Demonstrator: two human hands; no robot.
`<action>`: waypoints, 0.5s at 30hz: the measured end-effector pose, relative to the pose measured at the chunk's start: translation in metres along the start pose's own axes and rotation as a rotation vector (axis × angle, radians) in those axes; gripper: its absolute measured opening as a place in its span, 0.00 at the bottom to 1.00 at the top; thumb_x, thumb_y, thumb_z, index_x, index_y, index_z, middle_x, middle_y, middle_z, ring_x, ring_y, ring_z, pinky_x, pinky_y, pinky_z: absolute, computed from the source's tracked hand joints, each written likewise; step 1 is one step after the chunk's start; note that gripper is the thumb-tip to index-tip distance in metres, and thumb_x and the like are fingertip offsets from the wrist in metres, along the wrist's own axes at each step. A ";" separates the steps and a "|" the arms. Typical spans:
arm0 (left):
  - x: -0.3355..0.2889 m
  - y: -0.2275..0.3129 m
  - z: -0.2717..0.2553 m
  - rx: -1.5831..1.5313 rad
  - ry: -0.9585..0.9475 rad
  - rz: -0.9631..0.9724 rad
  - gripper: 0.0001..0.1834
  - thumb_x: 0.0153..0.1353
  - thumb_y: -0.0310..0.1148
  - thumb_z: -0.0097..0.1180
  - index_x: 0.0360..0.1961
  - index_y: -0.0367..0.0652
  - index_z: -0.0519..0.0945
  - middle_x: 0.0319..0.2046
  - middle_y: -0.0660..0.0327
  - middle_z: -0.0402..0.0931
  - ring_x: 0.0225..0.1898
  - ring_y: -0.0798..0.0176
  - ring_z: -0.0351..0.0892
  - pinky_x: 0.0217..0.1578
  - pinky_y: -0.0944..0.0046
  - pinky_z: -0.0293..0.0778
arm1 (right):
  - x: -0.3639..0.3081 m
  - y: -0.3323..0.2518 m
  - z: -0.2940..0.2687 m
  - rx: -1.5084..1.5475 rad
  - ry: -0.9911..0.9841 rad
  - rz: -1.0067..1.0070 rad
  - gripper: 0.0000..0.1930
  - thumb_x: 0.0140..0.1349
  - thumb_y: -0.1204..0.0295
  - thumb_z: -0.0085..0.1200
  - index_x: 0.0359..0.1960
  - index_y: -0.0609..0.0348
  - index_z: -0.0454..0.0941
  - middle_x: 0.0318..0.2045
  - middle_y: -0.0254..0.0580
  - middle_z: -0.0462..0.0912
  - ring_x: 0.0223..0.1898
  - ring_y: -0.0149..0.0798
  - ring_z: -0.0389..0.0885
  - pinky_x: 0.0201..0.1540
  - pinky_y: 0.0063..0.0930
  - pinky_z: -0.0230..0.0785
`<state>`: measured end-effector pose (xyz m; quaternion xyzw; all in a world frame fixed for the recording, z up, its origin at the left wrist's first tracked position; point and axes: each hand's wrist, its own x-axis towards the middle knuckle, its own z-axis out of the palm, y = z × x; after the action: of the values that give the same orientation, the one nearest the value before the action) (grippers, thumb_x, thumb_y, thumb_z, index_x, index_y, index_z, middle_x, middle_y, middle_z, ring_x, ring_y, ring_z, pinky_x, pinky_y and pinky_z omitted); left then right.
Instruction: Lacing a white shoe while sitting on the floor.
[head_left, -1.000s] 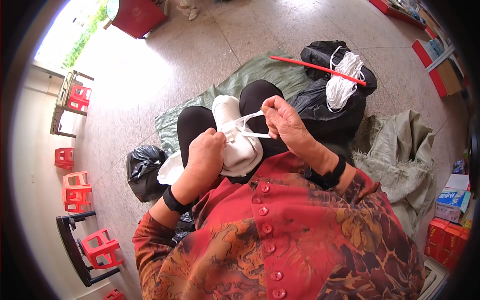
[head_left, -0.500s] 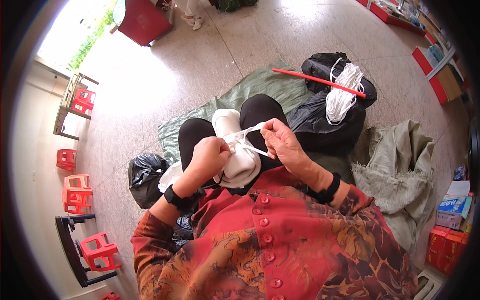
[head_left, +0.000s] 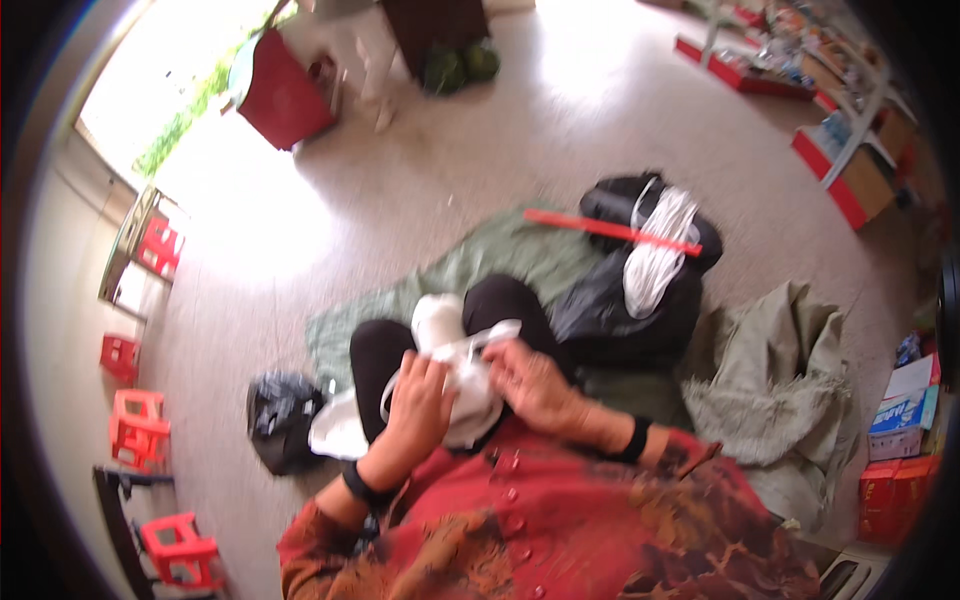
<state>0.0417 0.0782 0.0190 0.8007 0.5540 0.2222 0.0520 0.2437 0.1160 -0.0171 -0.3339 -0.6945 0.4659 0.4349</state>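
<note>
A white rolled cloth bundle (head_left: 470, 420) stands between my black-clad knees, with a white strap (head_left: 462, 350) tied round it in what looks like a bow. My left hand (head_left: 418, 400) lies against the bundle's left side, fingers stretched upward, and a strap loop shows beside it. My right hand (head_left: 535, 388) is at the bundle's right side, its fingers apart and slightly bent, just below another strap loop. Motion blurs both hands and the knot. More white cloth (head_left: 340, 428) lies left of my knees.
A green sheet (head_left: 400, 290) covers the floor ahead. Black bags (head_left: 640, 310) at the right carry a coil of white cord (head_left: 660, 250) and a red stick (head_left: 575, 222). A beige sack (head_left: 770, 370) lies right; a black bag (head_left: 285, 415) and red stools (head_left: 140, 425) stand left.
The view has tilted, so everything sits lower. My right hand has come in from the strap end it was pulling, toward the bundle. My left fingers have straightened from a closed grip.
</note>
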 end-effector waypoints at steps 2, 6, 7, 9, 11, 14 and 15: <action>0.007 -0.002 -0.004 -0.070 -0.057 -0.002 0.16 0.44 0.24 0.62 0.37 0.39 0.74 0.34 0.50 0.72 0.40 0.44 0.70 0.42 0.52 0.68 | 0.002 -0.004 -0.001 -0.095 -0.029 -0.152 0.06 0.61 0.76 0.53 0.39 0.60 0.72 0.31 0.51 0.75 0.35 0.53 0.77 0.38 0.38 0.71; 0.016 -0.011 -0.007 -0.113 -0.139 0.012 0.14 0.44 0.24 0.62 0.34 0.40 0.75 0.32 0.55 0.76 0.40 0.47 0.73 0.43 0.54 0.70 | 0.006 -0.008 0.003 -0.136 -0.119 -0.192 0.04 0.60 0.75 0.55 0.35 0.55 0.75 0.25 0.47 0.73 0.30 0.51 0.75 0.33 0.38 0.68; 0.017 -0.013 -0.006 -0.148 -0.129 0.033 0.13 0.46 0.24 0.62 0.34 0.40 0.75 0.32 0.55 0.76 0.40 0.47 0.74 0.43 0.53 0.70 | 0.007 -0.007 0.003 -0.176 -0.110 -0.263 0.04 0.59 0.75 0.56 0.35 0.56 0.75 0.25 0.45 0.74 0.30 0.49 0.75 0.34 0.37 0.68; 0.017 -0.015 -0.004 -0.174 -0.141 0.047 0.12 0.47 0.24 0.61 0.34 0.40 0.75 0.32 0.55 0.77 0.41 0.47 0.74 0.44 0.53 0.71 | 0.007 -0.007 0.006 -0.218 -0.122 -0.283 0.05 0.58 0.75 0.58 0.35 0.57 0.76 0.26 0.44 0.75 0.31 0.48 0.76 0.34 0.36 0.68; 0.016 -0.016 -0.003 -0.212 -0.163 0.030 0.10 0.50 0.25 0.60 0.34 0.39 0.75 0.32 0.54 0.77 0.42 0.47 0.74 0.43 0.52 0.71 | 0.008 -0.007 0.008 -0.218 -0.121 -0.345 0.04 0.59 0.73 0.58 0.35 0.57 0.77 0.25 0.43 0.75 0.31 0.48 0.75 0.36 0.38 0.67; 0.017 -0.015 -0.003 -0.198 -0.179 0.027 0.09 0.51 0.26 0.60 0.34 0.39 0.74 0.32 0.53 0.77 0.42 0.46 0.74 0.41 0.52 0.72 | 0.008 -0.008 0.010 -0.277 -0.128 -0.392 0.04 0.60 0.72 0.57 0.34 0.57 0.77 0.26 0.43 0.76 0.32 0.48 0.75 0.38 0.39 0.67; 0.017 -0.015 -0.003 -0.200 -0.185 0.030 0.09 0.51 0.26 0.60 0.34 0.39 0.74 0.32 0.53 0.77 0.42 0.46 0.74 0.41 0.52 0.72 | 0.008 -0.009 0.011 -0.279 -0.134 -0.393 0.04 0.60 0.72 0.57 0.34 0.57 0.77 0.26 0.43 0.76 0.32 0.48 0.75 0.38 0.39 0.67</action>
<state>0.0327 0.0988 0.0224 0.8168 0.5097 0.2023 0.1791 0.2298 0.1159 -0.0087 -0.2174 -0.8309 0.2932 0.4200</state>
